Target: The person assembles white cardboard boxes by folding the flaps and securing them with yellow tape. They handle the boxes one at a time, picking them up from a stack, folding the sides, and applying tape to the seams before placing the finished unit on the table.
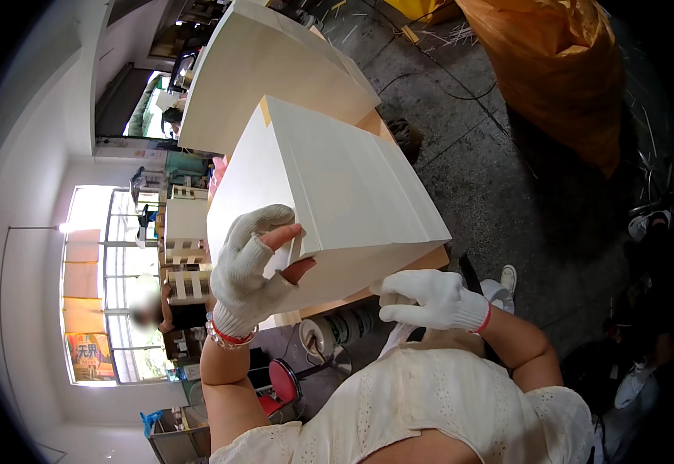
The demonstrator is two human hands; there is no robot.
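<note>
A big white box-shaped block (352, 185), perhaps a stack of sheets, stands before me on a wooden base (426, 263). At its near left corner is my left hand (248, 267), in a white knit glove with bare thumb and fingertip. Those two are bent around a small white sliver at the corner; whether it is loose or part of the block, I cannot tell. Just off the block's near side, my right hand (434, 300), also gloved, has its fingers curled together. Anything inside them is hidden.
Behind stands a second, larger pale block (275, 77). A large orange sack (553, 69) lies at the far right. Below the block are a white roll (318, 336) and a red stool (281, 380). Another person (151, 313) is at the left by the window; shoes (508, 278) show at right.
</note>
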